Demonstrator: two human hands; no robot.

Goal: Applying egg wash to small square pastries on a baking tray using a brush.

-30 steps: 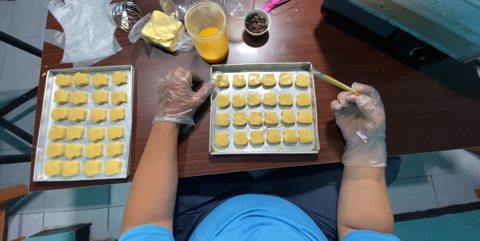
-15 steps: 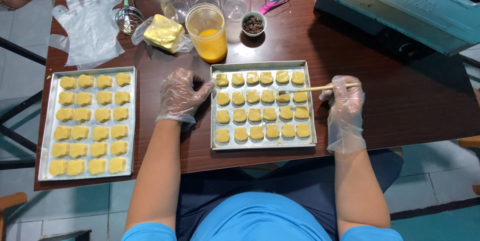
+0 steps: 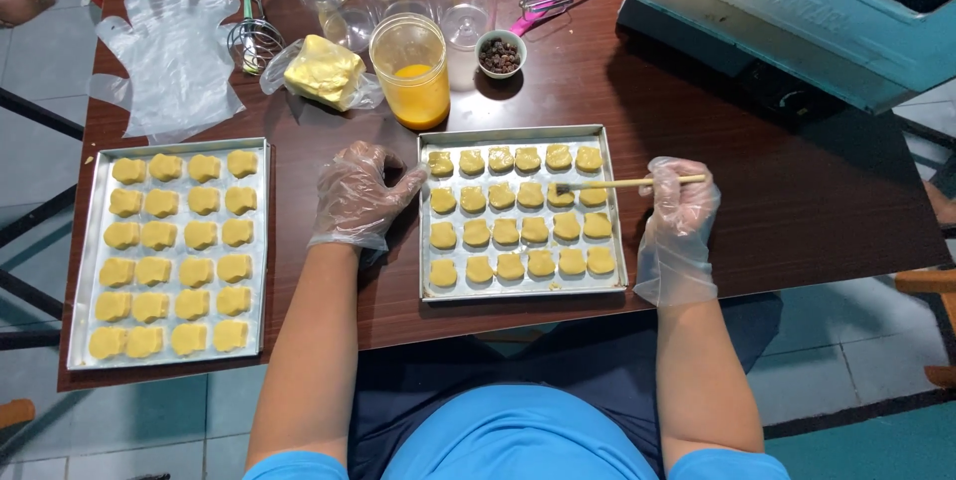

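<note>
One brush [image 3: 629, 182] lies crosswise, bristles pointing left, pinched in the right hand [image 3: 680, 211] fingers.

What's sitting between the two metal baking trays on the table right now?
In the head view, only the person's gloved left hand and forearm over bare brown tabletop lie between the left tray and right tray.

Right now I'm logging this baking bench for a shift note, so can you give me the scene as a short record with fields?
left hand: gloved, resting at the left edge of the near tray
right hand: gloved, holding a brush with its tip over a cookie in the second row
near tray contents: four rows of yellow dough pieces
second tray: to the left, also filled with dough pieces
behind the trays: jar of yellow liquid, wrapped butter block, small bowl of dark bits, spare gloves
surface: dark wooden table
</note>
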